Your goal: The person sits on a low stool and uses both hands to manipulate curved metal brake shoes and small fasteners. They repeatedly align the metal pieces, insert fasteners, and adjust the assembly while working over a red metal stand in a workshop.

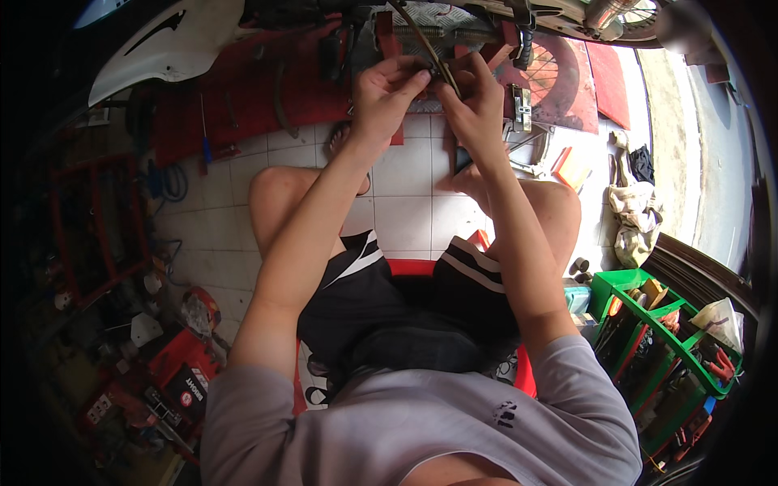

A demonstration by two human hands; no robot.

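Both of my arms reach forward, and my hands meet at the upper middle over the red platform's near edge. My right hand [474,107] is closed round a long, thin, dark yellowish-brown strip [423,39] that slants up to the left, past the top of the view. My left hand [387,99] pinches at a small dark piece [431,72] beside the strip. Whether that piece is joined to the strip I cannot tell. Behind my hands, a coil spring [420,32] lies across a metal plate.
A screwdriver with a blue handle [207,152] lies at the red platform's [243,97] left. A white vehicle panel [166,44] hangs over the upper left. Right of me stands a green tool tray [604,296]; at left are a red rack [97,231] and a red box [182,385].
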